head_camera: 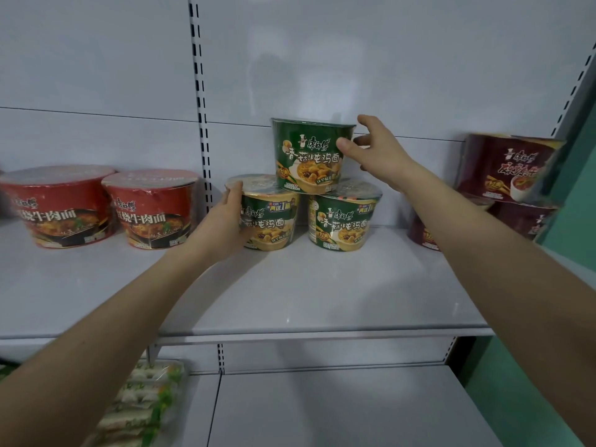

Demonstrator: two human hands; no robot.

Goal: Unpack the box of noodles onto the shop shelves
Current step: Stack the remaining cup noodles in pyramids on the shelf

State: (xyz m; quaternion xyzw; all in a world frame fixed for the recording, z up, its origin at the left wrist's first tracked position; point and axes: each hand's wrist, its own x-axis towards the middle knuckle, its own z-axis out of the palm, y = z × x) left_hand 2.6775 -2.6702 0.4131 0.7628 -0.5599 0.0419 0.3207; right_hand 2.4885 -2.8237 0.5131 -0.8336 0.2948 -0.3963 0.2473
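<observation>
Top bowl (309,154) stands upright, bridging left bowl (271,217) and right bowl (343,217) far back on the shelf (290,301). Right hand (377,153) grips its right side, thumb in front, fingers behind the rim. Left hand (222,221) clasps left bowl's left side.

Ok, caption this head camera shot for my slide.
Right hand holds top green noodle bowl resting on lower-right bowl and lower-left bowl, which left hand grips.

white shelf (290,295) bears red bowls (58,204); two green bowls (342,221); maroon bowls (424,235)
</observation>
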